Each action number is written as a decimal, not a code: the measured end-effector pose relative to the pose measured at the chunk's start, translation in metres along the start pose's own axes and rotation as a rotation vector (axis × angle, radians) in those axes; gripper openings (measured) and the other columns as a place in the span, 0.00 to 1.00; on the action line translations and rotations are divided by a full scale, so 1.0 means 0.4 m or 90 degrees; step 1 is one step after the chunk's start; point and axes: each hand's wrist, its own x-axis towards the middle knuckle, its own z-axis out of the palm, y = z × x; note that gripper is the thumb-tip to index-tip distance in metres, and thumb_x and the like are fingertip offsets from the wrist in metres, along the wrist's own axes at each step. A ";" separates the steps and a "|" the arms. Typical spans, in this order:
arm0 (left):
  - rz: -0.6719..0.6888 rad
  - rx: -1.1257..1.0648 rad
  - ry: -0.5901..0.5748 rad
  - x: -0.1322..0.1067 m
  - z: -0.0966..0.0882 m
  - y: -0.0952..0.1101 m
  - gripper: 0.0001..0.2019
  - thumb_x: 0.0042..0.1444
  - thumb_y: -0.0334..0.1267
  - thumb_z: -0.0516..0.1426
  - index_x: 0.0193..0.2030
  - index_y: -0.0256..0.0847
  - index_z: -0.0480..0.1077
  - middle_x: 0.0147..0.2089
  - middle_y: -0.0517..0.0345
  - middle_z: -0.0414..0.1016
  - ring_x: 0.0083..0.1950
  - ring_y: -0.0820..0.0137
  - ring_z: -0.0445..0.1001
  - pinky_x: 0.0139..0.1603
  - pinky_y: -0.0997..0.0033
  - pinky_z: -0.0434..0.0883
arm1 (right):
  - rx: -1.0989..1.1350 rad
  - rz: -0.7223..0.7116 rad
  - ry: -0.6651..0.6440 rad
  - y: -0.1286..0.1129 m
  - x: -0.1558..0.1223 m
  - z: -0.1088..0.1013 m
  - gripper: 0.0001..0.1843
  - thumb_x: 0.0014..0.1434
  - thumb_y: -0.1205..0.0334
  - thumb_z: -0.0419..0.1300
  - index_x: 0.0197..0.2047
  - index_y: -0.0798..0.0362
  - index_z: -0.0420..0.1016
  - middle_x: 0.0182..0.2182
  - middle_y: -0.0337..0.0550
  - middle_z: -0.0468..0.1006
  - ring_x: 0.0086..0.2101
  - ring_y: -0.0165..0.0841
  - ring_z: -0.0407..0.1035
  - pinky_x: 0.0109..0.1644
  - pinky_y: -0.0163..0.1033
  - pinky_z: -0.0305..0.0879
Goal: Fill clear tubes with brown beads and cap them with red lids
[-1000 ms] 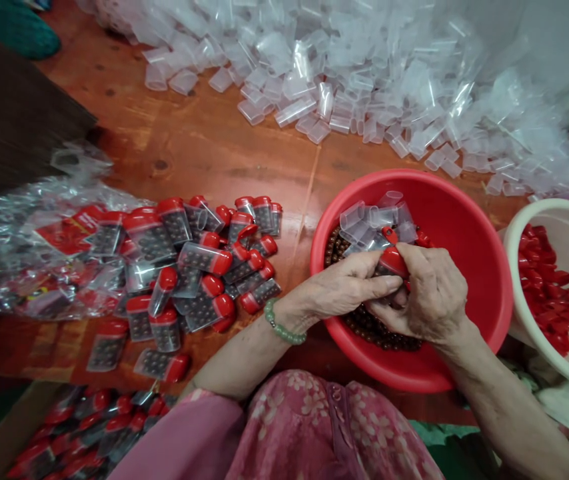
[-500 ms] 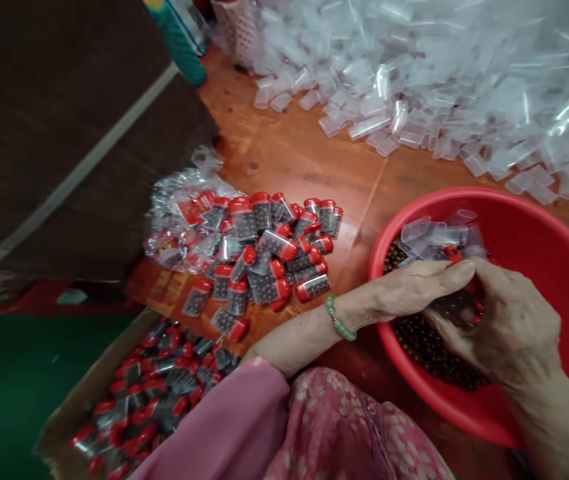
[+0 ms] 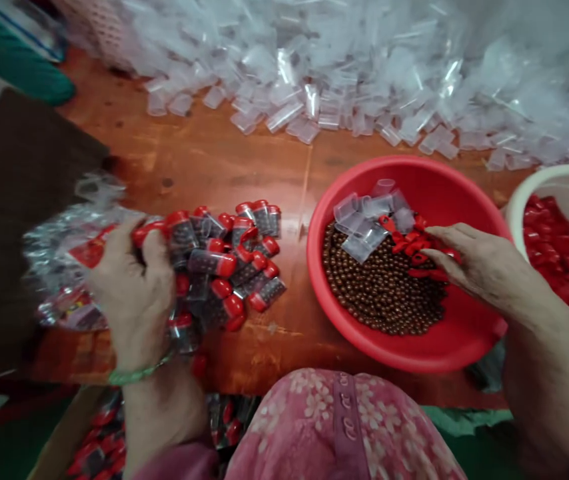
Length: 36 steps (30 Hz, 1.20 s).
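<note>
My left hand (image 3: 134,293) rests on the left side of a pile of clear containers with red caps (image 3: 237,267), all filled with brown beads. Its fingers curl round one red-capped container at the top of the hand. A green bracelet (image 3: 134,375) sits on that wrist. My right hand (image 3: 474,263) reaches into the red basin (image 3: 399,360) from the right. Its fingertips are pressed together on a red cap among the loose red caps (image 3: 407,240). The basin also holds brown beads (image 3: 379,287) and a few empty clear tubes (image 3: 364,223).
A large heap of empty clear tubes (image 3: 364,80) covers the far side of the wooden table (image 3: 244,160). A white bowl (image 3: 514,200) of red caps stands at the right. A crinkled plastic bag (image 3: 59,267) lies left of the pile. A cardboard box (image 3: 54,453) of filled containers sits below.
My left hand has left the basin and moved left onto the pile of filled containers. My right hand stays in the basin, now on the red caps. The view has swung back right.
</note>
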 end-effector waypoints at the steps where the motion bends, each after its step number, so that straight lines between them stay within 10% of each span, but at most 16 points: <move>1: 0.011 0.045 0.034 -0.004 -0.005 -0.009 0.28 0.73 0.56 0.41 0.37 0.37 0.72 0.47 0.54 0.82 0.66 0.50 0.72 0.46 0.46 0.74 | 0.000 -0.006 -0.039 0.009 0.003 0.005 0.17 0.70 0.57 0.55 0.56 0.56 0.76 0.44 0.54 0.82 0.40 0.45 0.79 0.46 0.50 0.75; 6: 0.122 0.325 0.325 -0.019 -0.070 -0.093 0.17 0.72 0.48 0.47 0.45 0.41 0.71 0.64 0.59 0.73 0.76 0.42 0.54 0.52 0.31 0.68 | 0.011 -0.072 -0.179 0.000 0.056 0.045 0.14 0.69 0.61 0.54 0.52 0.54 0.77 0.44 0.52 0.81 0.39 0.40 0.78 0.42 0.44 0.72; 9: 0.185 0.485 0.441 0.003 -0.086 -0.142 0.18 0.67 0.45 0.55 0.60 0.42 0.67 0.68 0.53 0.68 0.74 0.46 0.60 0.66 0.30 0.62 | 0.003 -0.123 -0.244 -0.051 0.104 0.062 0.14 0.69 0.60 0.55 0.54 0.55 0.75 0.43 0.50 0.80 0.40 0.39 0.77 0.42 0.42 0.70; 16: 0.303 0.465 0.354 0.050 0.010 -0.203 0.14 0.64 0.40 0.59 0.55 0.42 0.73 0.62 0.44 0.73 0.68 0.51 0.69 0.70 0.41 0.66 | -0.036 -0.066 -0.292 -0.162 0.168 0.104 0.17 0.69 0.56 0.56 0.54 0.58 0.73 0.49 0.55 0.77 0.43 0.43 0.76 0.40 0.43 0.70; 23: 0.272 0.495 0.294 0.080 -0.018 -0.265 0.12 0.65 0.41 0.58 0.52 0.41 0.75 0.60 0.43 0.75 0.68 0.51 0.69 0.70 0.41 0.67 | 0.069 -0.043 -0.304 -0.157 0.157 0.128 0.23 0.63 0.61 0.58 0.60 0.60 0.69 0.49 0.57 0.78 0.46 0.45 0.75 0.49 0.45 0.68; 36: 0.339 0.384 0.208 0.010 0.093 -0.145 0.11 0.67 0.39 0.55 0.52 0.42 0.74 0.58 0.50 0.79 0.64 0.60 0.75 0.67 0.51 0.71 | 0.486 0.311 -0.456 -0.155 0.084 0.147 0.16 0.59 0.60 0.65 0.31 0.48 0.58 0.20 0.30 0.70 0.21 0.30 0.71 0.23 0.32 0.61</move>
